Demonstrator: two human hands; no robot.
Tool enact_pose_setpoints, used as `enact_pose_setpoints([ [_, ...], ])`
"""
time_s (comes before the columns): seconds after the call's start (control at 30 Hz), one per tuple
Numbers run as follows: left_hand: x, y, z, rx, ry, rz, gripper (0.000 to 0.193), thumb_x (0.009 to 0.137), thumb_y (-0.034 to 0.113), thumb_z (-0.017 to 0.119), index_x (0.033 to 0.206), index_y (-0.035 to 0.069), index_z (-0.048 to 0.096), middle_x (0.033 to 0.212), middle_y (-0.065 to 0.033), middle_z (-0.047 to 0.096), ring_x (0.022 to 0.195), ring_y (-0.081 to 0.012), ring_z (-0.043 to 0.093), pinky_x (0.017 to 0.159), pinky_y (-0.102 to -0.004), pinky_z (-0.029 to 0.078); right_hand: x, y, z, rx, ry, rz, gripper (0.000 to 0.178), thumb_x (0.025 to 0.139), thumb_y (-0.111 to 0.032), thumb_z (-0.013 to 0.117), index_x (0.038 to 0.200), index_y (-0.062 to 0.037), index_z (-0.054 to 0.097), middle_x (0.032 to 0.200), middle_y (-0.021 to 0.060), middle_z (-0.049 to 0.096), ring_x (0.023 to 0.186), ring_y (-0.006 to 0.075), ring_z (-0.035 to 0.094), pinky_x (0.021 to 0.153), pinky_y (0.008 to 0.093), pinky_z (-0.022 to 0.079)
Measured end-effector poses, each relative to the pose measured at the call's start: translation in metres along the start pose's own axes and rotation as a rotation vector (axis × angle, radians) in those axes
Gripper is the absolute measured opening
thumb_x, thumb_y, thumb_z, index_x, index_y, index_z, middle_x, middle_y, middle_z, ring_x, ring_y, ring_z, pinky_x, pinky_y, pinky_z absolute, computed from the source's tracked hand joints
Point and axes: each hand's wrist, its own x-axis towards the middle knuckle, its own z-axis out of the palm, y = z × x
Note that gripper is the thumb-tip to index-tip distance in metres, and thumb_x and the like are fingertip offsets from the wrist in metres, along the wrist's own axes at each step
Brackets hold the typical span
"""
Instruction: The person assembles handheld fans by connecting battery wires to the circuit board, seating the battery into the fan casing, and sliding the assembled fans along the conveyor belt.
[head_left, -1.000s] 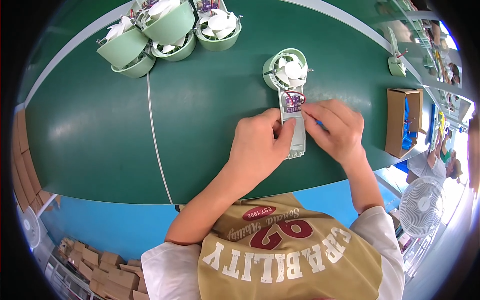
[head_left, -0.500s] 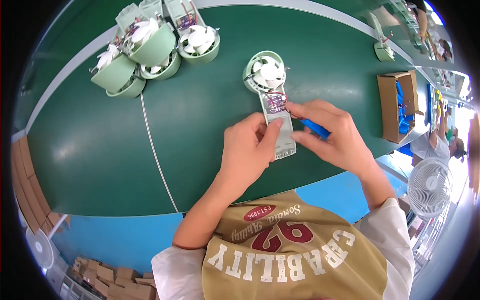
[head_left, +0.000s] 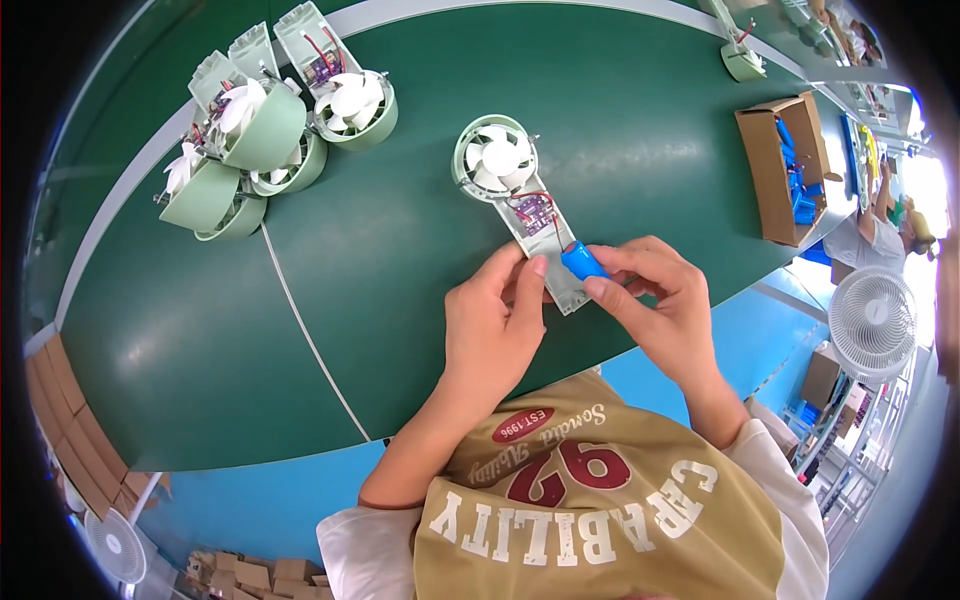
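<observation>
A pale green handheld fan (head_left: pixel 530 215) lies on the green table, its round head with white blades pointing away from me and its handle shell open. Inside the handle sits a small purple circuit board (head_left: pixel 534 213) with thin red wires. My left hand (head_left: pixel 497 318) grips the handle's left edge between thumb and fingers. My right hand (head_left: pixel 655 295) pinches a blue cylindrical battery (head_left: pixel 582 261) over the right side of the lower handle. A thin wire runs from the battery toward the board. The battery looks tilted, and I cannot tell whether it touches the shell.
Several similar open fans (head_left: pixel 250 125) cluster at the far left of the table (head_left: pixel 400 220). A cardboard box (head_left: pixel 768 185) of blue batteries stands at the right edge. Another fan part (head_left: pixel 742 62) lies at the far right. A white line (head_left: pixel 312 335) crosses the table's left part.
The battery has come from beside the handle to over its lower part, held in my right hand. The fan sits more slanted, and the whole view has shifted.
</observation>
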Motion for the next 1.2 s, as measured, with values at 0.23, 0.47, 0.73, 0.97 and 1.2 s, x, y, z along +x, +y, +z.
enact_pose_setpoints([
  [0.23, 0.001, -0.008, -0.003, 0.01, -0.023, -0.023, 0.022, 0.101, 0.014, 0.06, 0.117, -0.001, 0.066, 0.081, -0.0107, 0.073, 0.07, -0.0128, 0.071, 0.063, -0.0279, 0.055, 0.002, -0.01, 0.028, -0.233, 0.201, -0.21, 0.022, 0.085, -0.004, 0.077, 0.107, 0.0008, 0.075, 0.085, 0.0098, 0.069, 0.075, 0.0154, 0.067, 0.066, 0.0265, 0.055],
  [0.47, 0.002, -0.011, -0.002, -0.015, -0.017, 0.007, 0.018, 0.1, 0.013, 0.062, 0.11, -0.002, 0.067, 0.076, -0.0114, 0.071, 0.064, -0.0115, 0.067, 0.06, -0.0282, 0.052, 0.004, -0.007, 0.037, -0.276, 0.268, -0.221, 0.023, 0.084, -0.003, 0.078, 0.106, 0.001, 0.075, 0.085, 0.0097, 0.07, 0.069, 0.0158, 0.069, 0.06, 0.0269, 0.056],
  [0.73, 0.001, -0.009, -0.005, -0.003, -0.003, 0.01, 0.019, 0.099, 0.011, 0.062, 0.11, -0.003, 0.067, 0.073, -0.0117, 0.069, 0.059, -0.0129, 0.064, 0.057, -0.0292, 0.05, 0.005, -0.018, 0.033, -0.386, 0.2, -0.218, 0.03, 0.079, 0.001, 0.078, 0.109, -0.0036, 0.077, 0.084, 0.0072, 0.07, 0.068, 0.0147, 0.068, 0.056, 0.0257, 0.052],
  [0.97, 0.002, -0.01, -0.004, 0.034, -0.005, 0.066, 0.018, 0.099, 0.012, 0.062, 0.108, -0.003, 0.067, 0.072, -0.0133, 0.069, 0.056, -0.015, 0.062, 0.055, -0.0305, 0.049, 0.006, -0.009, 0.032, -0.415, 0.188, -0.236, 0.03, 0.079, 0.001, 0.078, 0.109, -0.0032, 0.077, 0.08, 0.0071, 0.067, 0.064, 0.0135, 0.063, 0.054, 0.0266, 0.049],
  [1.2, 0.006, -0.006, 0.003, 0.105, 0.007, 0.138, 0.017, 0.098, 0.012, 0.062, 0.101, -0.004, 0.067, 0.069, -0.012, 0.068, 0.055, -0.0158, 0.064, 0.055, -0.0291, 0.051, 0.014, -0.01, 0.012, -0.186, 0.045, -0.077, 0.03, 0.08, 0.002, 0.078, 0.109, -0.0013, 0.076, 0.077, 0.0048, 0.063, 0.062, 0.0099, 0.056, 0.057, 0.0257, 0.047],
])
